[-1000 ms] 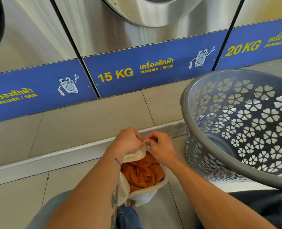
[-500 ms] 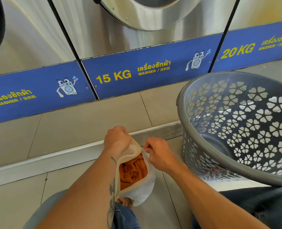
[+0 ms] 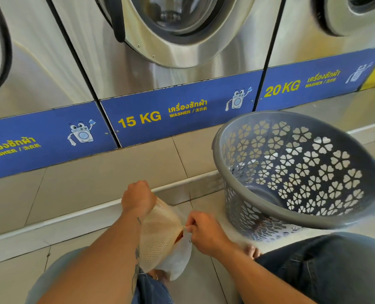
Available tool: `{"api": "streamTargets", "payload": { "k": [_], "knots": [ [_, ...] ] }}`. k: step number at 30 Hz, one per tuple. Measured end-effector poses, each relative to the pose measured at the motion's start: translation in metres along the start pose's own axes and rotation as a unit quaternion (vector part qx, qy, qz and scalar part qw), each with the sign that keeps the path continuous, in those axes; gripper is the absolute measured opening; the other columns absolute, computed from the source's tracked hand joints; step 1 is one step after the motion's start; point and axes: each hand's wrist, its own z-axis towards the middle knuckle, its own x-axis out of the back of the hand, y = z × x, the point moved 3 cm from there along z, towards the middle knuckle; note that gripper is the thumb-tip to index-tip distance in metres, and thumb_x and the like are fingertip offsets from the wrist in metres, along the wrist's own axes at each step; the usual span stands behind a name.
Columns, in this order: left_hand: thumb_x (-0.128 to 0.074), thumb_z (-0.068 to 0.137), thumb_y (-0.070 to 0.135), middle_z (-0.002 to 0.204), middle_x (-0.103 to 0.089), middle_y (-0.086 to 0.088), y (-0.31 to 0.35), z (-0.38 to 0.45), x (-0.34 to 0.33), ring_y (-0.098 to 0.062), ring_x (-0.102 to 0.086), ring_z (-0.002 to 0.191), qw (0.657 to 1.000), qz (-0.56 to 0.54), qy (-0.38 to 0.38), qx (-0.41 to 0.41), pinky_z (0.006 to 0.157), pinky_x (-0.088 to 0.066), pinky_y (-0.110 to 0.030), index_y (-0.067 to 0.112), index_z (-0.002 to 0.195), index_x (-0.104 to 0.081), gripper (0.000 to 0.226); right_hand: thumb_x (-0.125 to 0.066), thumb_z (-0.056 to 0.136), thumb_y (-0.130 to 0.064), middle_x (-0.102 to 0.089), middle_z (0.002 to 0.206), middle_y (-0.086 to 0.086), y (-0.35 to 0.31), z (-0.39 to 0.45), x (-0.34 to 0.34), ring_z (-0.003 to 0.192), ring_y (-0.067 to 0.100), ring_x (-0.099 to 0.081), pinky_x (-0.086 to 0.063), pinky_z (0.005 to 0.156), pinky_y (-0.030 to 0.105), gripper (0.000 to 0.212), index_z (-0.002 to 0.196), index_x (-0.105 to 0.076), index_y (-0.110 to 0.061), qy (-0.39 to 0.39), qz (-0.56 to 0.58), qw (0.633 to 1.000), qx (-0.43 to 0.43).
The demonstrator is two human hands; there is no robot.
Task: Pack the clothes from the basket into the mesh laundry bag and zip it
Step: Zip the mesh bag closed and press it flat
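With the basket [image 3: 300, 222] emptied, left hand [image 3: 138, 197] grips the mesh laundry bag [image 3: 160, 233] while right hand [image 3: 202, 229] pinches the zipper nearly closed.

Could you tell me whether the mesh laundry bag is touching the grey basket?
Apart. The head view shows bare floor tile between the mesh laundry bag and the grey basket.

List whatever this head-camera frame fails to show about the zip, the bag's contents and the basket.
- Zip slider: head view, hidden in the pinch of the right hand; too small to tell.
- Contents of the white mesh laundry bag: only an orange sliver shows at the gap; mesh covers the rest.
- Bag top corner: covered by the gripping left hand.
- Grey perforated plastic basket: near rim hides part of its floor.
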Motion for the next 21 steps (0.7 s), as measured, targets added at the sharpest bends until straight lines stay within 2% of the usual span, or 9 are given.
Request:
{"api": "streamTargets", "payload": {
  "k": [3,6,8,11,13,16,21],
  "knots": [
    [-0.054,0.084,0.011,0.107,-0.056,-0.002,0.009,-0.015,-0.001,-0.024,-0.052,0.094,0.993,0.015,0.01,-0.115,0.081,-0.048,-0.037,0.022,0.1,-0.063,0.022,-0.054,0.086,-0.01,-0.064,0.079,-0.001,0.001,0.003,0.015,0.079,0.02,-0.062,-0.055,0.071,0.042,0.016,0.075,-0.06,-0.021,0.055,0.013,0.998,-0.022],
    [-0.053,0.083,0.014,0.122,-0.047,0.006,0.024,-0.045,-0.004,-0.021,-0.04,0.115,0.957,0.085,-0.008,-0.277,0.096,-0.035,-0.037,0.033,0.124,-0.053,0.045,-0.053,0.084,-0.007,-0.064,0.075,-0.005,-0.001,0.002,0.027,0.077,0.019,-0.062,-0.054,0.068,0.036,0.02,0.072,-0.061,-0.021,0.089,0.027,0.995,-0.033],
    [-0.052,0.083,0.013,0.133,-0.043,0.009,0.028,-0.062,-0.01,-0.02,-0.032,0.127,0.937,0.121,-0.043,-0.326,0.106,-0.024,-0.042,0.039,0.135,-0.045,0.058,-0.053,0.085,-0.007,-0.062,0.073,-0.005,-0.002,0.0,0.029,0.075,0.018,-0.061,-0.052,0.064,0.033,0.023,0.069,-0.058,-0.022,0.101,0.039,0.993,-0.038],
    [-0.045,0.095,0.024,0.139,-0.044,0.01,0.023,-0.072,-0.021,-0.021,-0.028,0.134,0.928,0.176,-0.076,-0.321,0.112,-0.008,-0.056,0.045,0.135,-0.044,0.045,-0.054,0.087,-0.006,-0.062,0.072,-0.003,-0.007,-0.002,0.03,0.068,0.013,-0.058,-0.05,0.054,0.027,0.021,0.072,-0.06,-0.018,0.099,0.067,0.992,-0.035],
    [-0.04,0.098,0.031,0.124,-0.054,0.01,0.024,-0.07,-0.021,-0.021,-0.035,0.129,0.93,0.183,-0.06,-0.313,0.111,-0.004,-0.06,0.042,0.121,-0.056,0.03,-0.053,0.089,-0.003,-0.059,0.069,-0.004,-0.011,-0.004,0.032,0.062,0.008,-0.053,-0.042,0.047,0.018,0.021,0.074,-0.06,-0.016,0.084,0.069,0.994,-0.029],
    [-0.045,0.095,0.026,0.101,-0.064,0.01,0.033,-0.066,-0.024,-0.02,-0.054,0.109,0.929,0.202,-0.044,-0.308,0.109,-0.011,-0.056,0.034,0.101,-0.065,0.022,-0.053,0.089,-0.004,-0.063,0.074,-0.002,-0.011,-0.004,0.033,0.066,0.01,-0.055,-0.045,0.053,0.023,0.015,0.081,-0.063,-0.012,0.071,0.049,0.996,-0.021],
    [-0.051,0.08,0.007,0.093,-0.07,0.003,0.045,-0.045,-0.039,-0.021,-0.064,0.093,0.931,0.217,-0.014,-0.293,0.103,-0.026,-0.045,0.027,0.095,-0.069,0.031,-0.055,0.09,-0.009,-0.065,0.081,-0.003,-0.002,-0.001,0.032,0.078,0.016,-0.062,-0.053,0.067,0.033,0.015,0.081,-0.063,-0.017,0.03,-0.023,0.999,-0.018]
  ]
}}
